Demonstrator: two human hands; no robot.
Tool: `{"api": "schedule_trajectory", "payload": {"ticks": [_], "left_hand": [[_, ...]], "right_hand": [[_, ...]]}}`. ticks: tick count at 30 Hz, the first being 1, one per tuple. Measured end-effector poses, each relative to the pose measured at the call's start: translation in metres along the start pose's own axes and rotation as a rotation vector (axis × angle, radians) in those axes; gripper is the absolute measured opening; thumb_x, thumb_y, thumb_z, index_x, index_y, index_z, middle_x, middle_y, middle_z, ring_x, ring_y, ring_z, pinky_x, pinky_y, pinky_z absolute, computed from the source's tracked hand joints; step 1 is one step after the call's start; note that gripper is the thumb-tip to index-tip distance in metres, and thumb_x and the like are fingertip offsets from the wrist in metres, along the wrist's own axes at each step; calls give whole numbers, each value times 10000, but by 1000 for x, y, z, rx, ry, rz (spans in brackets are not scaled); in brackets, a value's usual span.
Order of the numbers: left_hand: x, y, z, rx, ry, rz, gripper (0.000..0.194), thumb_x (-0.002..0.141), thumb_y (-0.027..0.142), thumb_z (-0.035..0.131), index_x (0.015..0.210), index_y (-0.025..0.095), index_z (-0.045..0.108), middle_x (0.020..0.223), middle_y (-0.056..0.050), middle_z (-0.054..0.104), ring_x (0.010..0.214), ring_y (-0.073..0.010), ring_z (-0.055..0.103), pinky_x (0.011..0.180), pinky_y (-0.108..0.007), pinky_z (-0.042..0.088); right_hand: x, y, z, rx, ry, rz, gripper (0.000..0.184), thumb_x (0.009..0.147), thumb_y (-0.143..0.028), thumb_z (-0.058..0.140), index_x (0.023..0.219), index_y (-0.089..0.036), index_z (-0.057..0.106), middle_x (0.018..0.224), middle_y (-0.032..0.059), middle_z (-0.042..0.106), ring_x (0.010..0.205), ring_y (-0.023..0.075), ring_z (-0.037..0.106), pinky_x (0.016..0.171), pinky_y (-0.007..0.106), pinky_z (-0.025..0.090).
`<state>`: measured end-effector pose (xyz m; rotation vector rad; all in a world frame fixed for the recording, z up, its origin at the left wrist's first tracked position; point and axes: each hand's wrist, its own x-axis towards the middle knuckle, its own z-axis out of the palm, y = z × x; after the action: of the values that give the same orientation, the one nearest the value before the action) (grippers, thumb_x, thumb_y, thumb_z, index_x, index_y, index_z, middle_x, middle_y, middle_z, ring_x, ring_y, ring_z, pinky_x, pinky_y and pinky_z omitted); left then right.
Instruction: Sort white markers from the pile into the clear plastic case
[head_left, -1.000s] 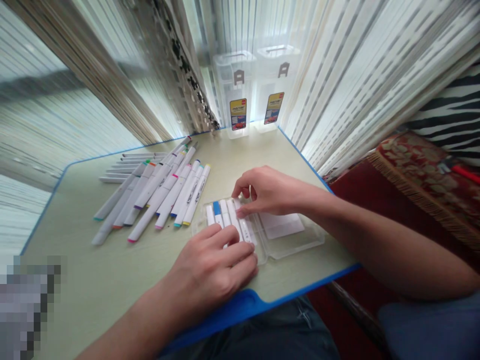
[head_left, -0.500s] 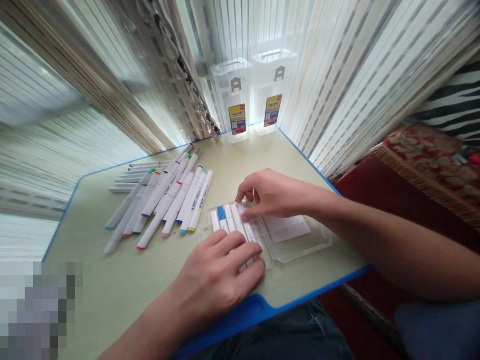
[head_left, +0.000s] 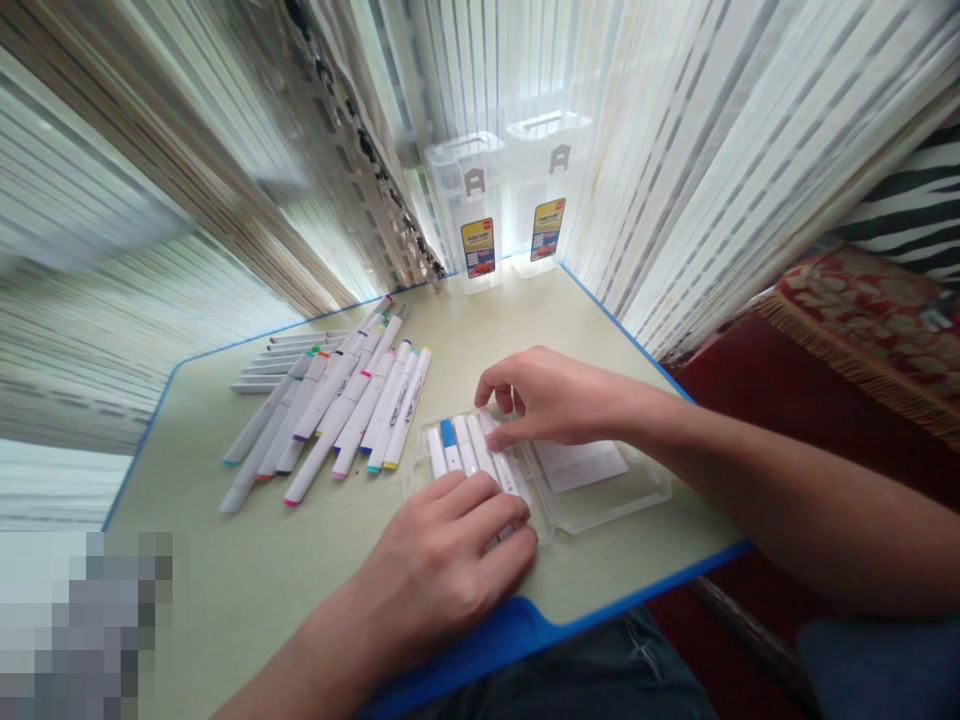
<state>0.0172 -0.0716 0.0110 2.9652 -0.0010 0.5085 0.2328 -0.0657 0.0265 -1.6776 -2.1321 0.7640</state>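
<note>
An open clear plastic case (head_left: 660, 490) lies on the table before me. In its left half is a row of white markers (head_left: 480, 445), one with a blue band (head_left: 448, 433). My left hand (head_left: 457, 540) rests over their near ends, fingers slightly apart and bent, fingertips by the rightmost marker; its thumb is hidden. At the far end of that row, my right hand (head_left: 540, 395) is closed, thumb and forefinger at the rightmost white marker. A white card (head_left: 581, 460) lies in the case's right half, partly under my right wrist.
Left of the case lies a loose pile of white markers (head_left: 349, 400) with coloured ends. Two clear carry boxes (head_left: 480, 200) with labels stand at the table's back corner against string curtains (head_left: 675, 130). A blue edge (head_left: 645, 590) borders the table (head_left: 187, 580).
The whole view has shifted slightly, with everything a little lower and to the right. Both hands keep almost the same places on the markers in the case.
</note>
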Motion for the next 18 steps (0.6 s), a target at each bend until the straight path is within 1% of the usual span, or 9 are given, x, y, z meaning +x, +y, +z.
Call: {"api": "schedule_trajectory", "payload": {"ticks": [6, 10, 12, 15, 18], "left_hand": [[-1, 0, 1, -4, -15, 6, 129, 963, 150, 558, 908, 154, 674, 854, -68, 685, 788, -173, 595, 714, -305, 490], [1, 1, 0, -21, -10, -7, 132, 959, 164, 564, 894, 162, 679, 829, -61, 687, 765, -171, 596, 694, -306, 487], [2, 2, -2, -50, -7, -17, 146, 963, 207, 566, 889, 164, 684, 821, -61, 690, 761, -174, 599, 685, -312, 488], [2, 1, -4, -107, 1, -35, 185, 956, 276, 577, 887, 150, 694, 844, -69, 705, 764, -184, 602, 675, -327, 491], [1, -3, -6, -128, 30, -84, 180, 940, 272, 594, 890, 142, 707, 876, -70, 718, 760, -185, 602, 674, -329, 490]], "right_hand": [[0, -1, -1, 25, 0, 4, 327, 744, -302, 832, 1009, -125, 763, 771, 40, 711, 662, 145, 610, 588, 241, 410], [0, -1, -1, 73, 5, 28, 316, 803, -334, 785, 1025, -111, 750, 726, 34, 714, 621, 136, 619, 571, 236, 409], [1, 0, 0, 87, 33, 45, 297, 828, -346, 759, 1007, -110, 748, 715, 37, 719, 607, 135, 623, 568, 235, 412], [2, 1, 2, 83, 111, 60, 233, 839, -334, 740, 950, -129, 760, 716, 39, 726, 608, 136, 629, 573, 237, 416], [4, 3, 3, 100, 196, 73, 186, 852, -312, 712, 908, -145, 771, 705, 35, 722, 605, 134, 627, 571, 238, 417]]}}
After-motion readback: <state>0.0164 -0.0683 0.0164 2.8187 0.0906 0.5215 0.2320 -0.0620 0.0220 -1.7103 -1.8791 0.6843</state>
